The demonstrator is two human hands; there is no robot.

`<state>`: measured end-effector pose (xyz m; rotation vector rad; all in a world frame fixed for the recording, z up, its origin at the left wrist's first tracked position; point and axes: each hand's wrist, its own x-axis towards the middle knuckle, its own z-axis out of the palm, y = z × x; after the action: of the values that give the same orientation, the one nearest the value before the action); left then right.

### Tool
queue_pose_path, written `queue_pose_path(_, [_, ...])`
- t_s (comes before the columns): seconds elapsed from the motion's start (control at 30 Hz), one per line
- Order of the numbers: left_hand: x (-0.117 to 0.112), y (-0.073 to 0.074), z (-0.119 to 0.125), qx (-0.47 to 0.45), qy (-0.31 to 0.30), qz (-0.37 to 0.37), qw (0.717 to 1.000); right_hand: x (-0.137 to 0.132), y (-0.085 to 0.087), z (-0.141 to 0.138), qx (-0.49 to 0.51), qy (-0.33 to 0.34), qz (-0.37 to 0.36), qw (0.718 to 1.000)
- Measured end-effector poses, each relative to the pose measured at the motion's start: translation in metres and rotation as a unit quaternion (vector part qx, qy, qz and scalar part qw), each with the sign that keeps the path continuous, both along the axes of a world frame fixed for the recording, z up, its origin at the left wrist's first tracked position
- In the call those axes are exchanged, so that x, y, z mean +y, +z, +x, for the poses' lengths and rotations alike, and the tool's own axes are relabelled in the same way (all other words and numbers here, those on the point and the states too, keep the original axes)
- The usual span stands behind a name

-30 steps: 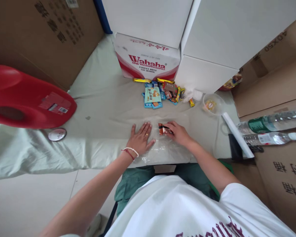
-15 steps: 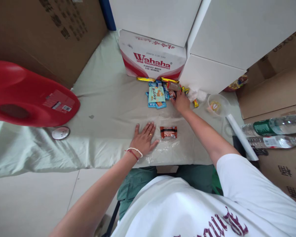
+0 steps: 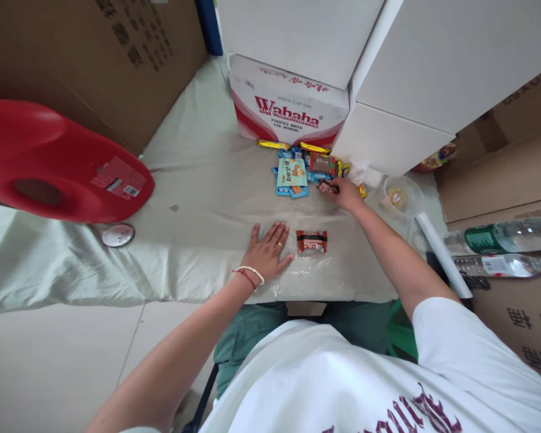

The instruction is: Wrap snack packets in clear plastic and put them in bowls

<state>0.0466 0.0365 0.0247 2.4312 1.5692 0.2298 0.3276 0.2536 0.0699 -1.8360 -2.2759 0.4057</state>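
My right hand point(image 3: 348, 195) pinches a small brown wrapped snack point(image 3: 328, 187) at the near edge of a heap of packets. Flat on the cloth, with its fingers spread, rests my left hand point(image 3: 270, 246), holding nothing. Just right of it lies another brown wrapped snack point(image 3: 311, 241) with a dark band. The heap includes a pale green packet point(image 3: 293, 172), blue packets point(image 3: 299, 192), a brown packet point(image 3: 322, 163) and yellow-wrapped bars point(image 3: 273, 145).
Behind the heap stands a white and red water carton point(image 3: 288, 114). A red jug point(image 3: 67, 162) and a round disc point(image 3: 118, 235) are at the left. On the right are a clear plastic bowl point(image 3: 409, 195), a white bar point(image 3: 444, 255) and plastic bottles point(image 3: 518, 234).
My right hand has drawn back slightly from the heap with a brown wrapped snack between its fingers. My left hand stays flat on the cloth. The view has shifted a little.
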Motion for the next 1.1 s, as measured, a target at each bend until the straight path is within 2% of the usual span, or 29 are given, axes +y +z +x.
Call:
queue_pose_path(0.1, [0.0, 0.0, 0.0, -0.001, -0.001, 0.005, 1.0, -0.02, 0.005, 0.01, -0.067, -0.013, -0.009, 0.998])
queue_pose_path(0.17, [-0.001, 0.0, 0.0, -0.001, 0.0, 0.007, 1.0, -0.028, 0.009, 0.002, -0.091, -0.019, -0.009, 0.996])
queue_pose_path(0.3, [-0.001, 0.0, 0.0, 0.003, -0.001, 0.003, 1.0, -0.031, 0.014, -0.045, -0.087, 0.034, 0.006, 0.996])
queue_pose_path(0.43, [0.0, 0.0, 0.0, 0.007, -0.002, 0.0, 1.0, -0.023, 0.01, -0.095, -0.087, 0.089, 0.041, 0.991])
queue_pose_path(0.53, [-0.001, 0.001, 0.0, 0.007, 0.001, 0.0, 1.0, -0.013, 0.007, -0.112, -0.098, 0.131, 0.047, 0.986])
queue_pose_path(0.6, [0.0, 0.001, 0.0, 0.005, 0.001, 0.0, 1.0, -0.007, 0.009, -0.112, -0.102, 0.121, 0.036, 0.987])
queue_pose_path(0.7, [0.0, 0.0, 0.0, -0.002, -0.001, -0.001, 1.0, -0.003, 0.019, -0.092, -0.047, 0.039, 0.06, 0.996])
queue_pose_path(0.8, [0.0, -0.001, 0.0, -0.006, -0.001, -0.004, 1.0, -0.019, 0.028, -0.047, 0.124, -0.08, 0.076, 0.986])
queue_pose_path(0.87, [0.0, -0.001, 0.0, -0.007, 0.0, -0.005, 1.0, -0.046, 0.027, -0.007, 0.265, -0.139, 0.023, 0.954])
queue_pose_path(0.9, [0.0, -0.001, 0.0, -0.007, 0.001, -0.005, 1.0, -0.063, 0.025, 0.014, 0.328, -0.156, -0.029, 0.931])
queue_pose_path(0.97, [0.0, -0.001, 0.001, -0.008, 0.001, -0.002, 1.0, -0.104, 0.016, 0.053, 0.401, -0.192, -0.103, 0.89])
queue_pose_path(1.0, [0.0, -0.001, 0.001, -0.007, 0.001, 0.0, 1.0, -0.125, 0.01, 0.07, 0.41, -0.205, -0.134, 0.879])
queue_pose_path(1.03, [0.0, -0.001, 0.001, -0.007, 0.001, 0.002, 1.0, -0.146, 0.005, 0.084, 0.397, -0.22, -0.157, 0.877])
queue_pose_path(1.1, [-0.001, -0.002, 0.001, -0.007, 0.001, 0.006, 1.0, -0.179, -0.002, 0.105, 0.319, -0.242, -0.146, 0.905])
